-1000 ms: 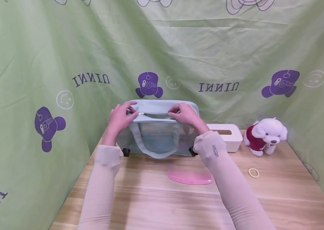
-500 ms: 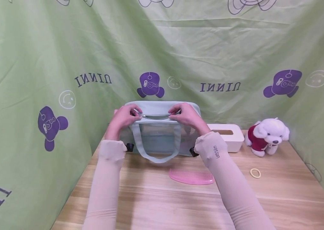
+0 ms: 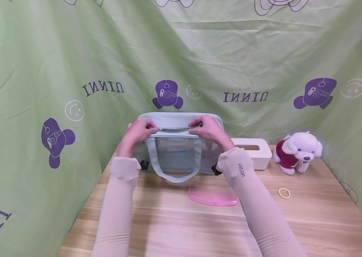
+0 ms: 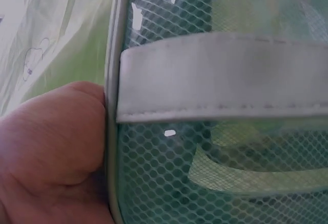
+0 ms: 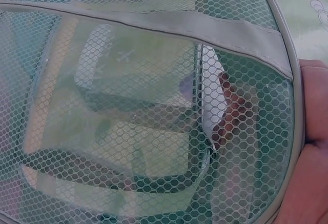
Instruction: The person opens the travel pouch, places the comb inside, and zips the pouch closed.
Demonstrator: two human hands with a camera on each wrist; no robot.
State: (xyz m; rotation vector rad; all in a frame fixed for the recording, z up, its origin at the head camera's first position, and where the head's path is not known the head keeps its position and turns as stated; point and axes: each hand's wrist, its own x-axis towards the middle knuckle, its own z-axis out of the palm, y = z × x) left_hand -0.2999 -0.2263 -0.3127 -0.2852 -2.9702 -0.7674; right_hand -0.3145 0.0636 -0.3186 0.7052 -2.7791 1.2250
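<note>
A pale blue-green zip bag (image 3: 176, 151) with see-through mesh sides stands at the back of the table, its strap handle (image 3: 158, 166) hanging down the front. My left hand (image 3: 137, 132) pinches the bag's top edge beside the zipper slider (image 3: 159, 130); whether it grips the pull itself is hidden. At the other end of the narrow zipper gap, my right hand (image 3: 210, 128) holds the top edge between thumb and fingers. Both wrist views look at the mesh side (image 4: 159, 172) close up, with part of each hand at the bag's rim. Something pale (image 5: 212, 90) shows behind the mesh in the right wrist view.
A pink comb (image 3: 213, 197) lies in front of the bag. To the right are a white tissue box (image 3: 259, 155), a white plush dog (image 3: 300, 151) in red and a cream ring (image 3: 284, 193). Green patterned cloth (image 3: 248, 53) hangs behind the wooden table (image 3: 181, 228).
The left fingers, spread apart earlier, have come together beside the slider. The zipper gap looks narrower than one second ago. My right hand stays at its end of the gap.
</note>
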